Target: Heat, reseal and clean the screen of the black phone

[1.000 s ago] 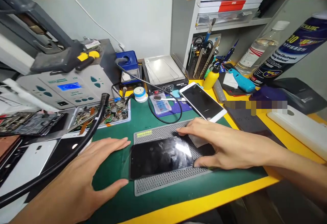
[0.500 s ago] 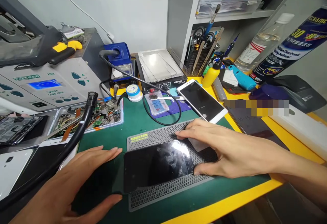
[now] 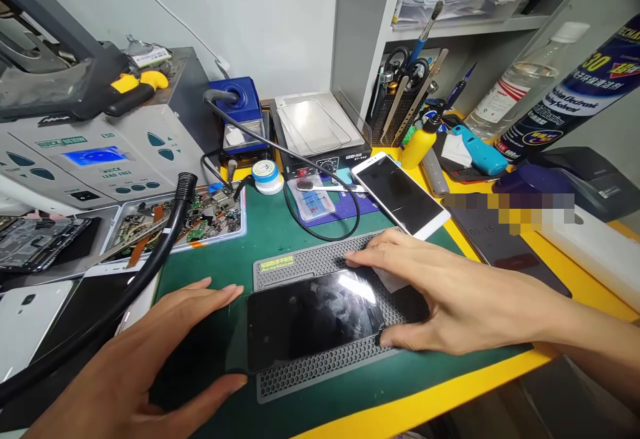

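A black smartphone (image 3: 305, 319) lies face up on a grey honeycomb mat (image 3: 295, 375), with smudges and glare on its right part. My left hand (image 3: 165, 352) is spread beside the phone's left end, thumb and fingers apart, with no firm hold visible. A faintly lighter strip shows between that hand and the phone; I cannot tell whether it is clear film. My right hand (image 3: 445, 292) spans the phone's right end. Its thumb sits at the lower right corner and its forefinger at the upper edge. Beneath this palm lies a small greyish piece (image 3: 390, 280), partly covered.
Behind the mat lie a white phone (image 3: 403, 195), a looped black cable (image 3: 320, 237) and a brush (image 3: 325, 187). A hot-air station (image 3: 100, 159) and a tray of circuit boards (image 3: 240, 227) stand left; a black hose (image 3: 165, 245) crosses there. Bottles (image 3: 520, 92) stand right.
The whole view has shifted slightly, so the scene sits a little further right. Both hands, the phone and the mat keep nearly the same places relative to each other.
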A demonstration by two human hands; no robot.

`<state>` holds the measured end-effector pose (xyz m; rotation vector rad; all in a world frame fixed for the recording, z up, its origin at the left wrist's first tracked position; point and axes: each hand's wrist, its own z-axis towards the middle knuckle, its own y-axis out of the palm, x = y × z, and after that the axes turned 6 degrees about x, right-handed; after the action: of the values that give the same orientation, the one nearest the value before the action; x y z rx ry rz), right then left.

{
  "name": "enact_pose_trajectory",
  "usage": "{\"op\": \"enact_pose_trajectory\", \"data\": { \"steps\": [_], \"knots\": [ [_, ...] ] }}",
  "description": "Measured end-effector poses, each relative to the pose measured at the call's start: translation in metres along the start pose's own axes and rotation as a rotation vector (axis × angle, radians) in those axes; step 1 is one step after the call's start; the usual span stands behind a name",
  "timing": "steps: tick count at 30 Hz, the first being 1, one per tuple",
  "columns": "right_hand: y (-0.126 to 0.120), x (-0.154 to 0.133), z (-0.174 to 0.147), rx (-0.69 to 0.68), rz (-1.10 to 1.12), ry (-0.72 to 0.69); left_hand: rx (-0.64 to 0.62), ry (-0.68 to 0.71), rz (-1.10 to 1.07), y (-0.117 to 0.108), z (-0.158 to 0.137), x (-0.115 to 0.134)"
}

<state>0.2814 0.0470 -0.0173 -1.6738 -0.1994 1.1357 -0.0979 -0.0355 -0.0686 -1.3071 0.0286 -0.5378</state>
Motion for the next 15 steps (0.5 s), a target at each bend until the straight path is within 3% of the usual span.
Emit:
{"op": "enact_pose_trajectory", "data": {
  "steps": [7,15],
  "knots": [
    [0.013,-0.001,0.001,0.083,0.005,-0.038,-0.015,-0.011,-0.013,-0.002,0.002,0.005],
    [0.012,0.0,0.0,0.072,0.013,-0.032,0.017,0.026,0.003,-0.002,0.003,0.006]
  ]
}}
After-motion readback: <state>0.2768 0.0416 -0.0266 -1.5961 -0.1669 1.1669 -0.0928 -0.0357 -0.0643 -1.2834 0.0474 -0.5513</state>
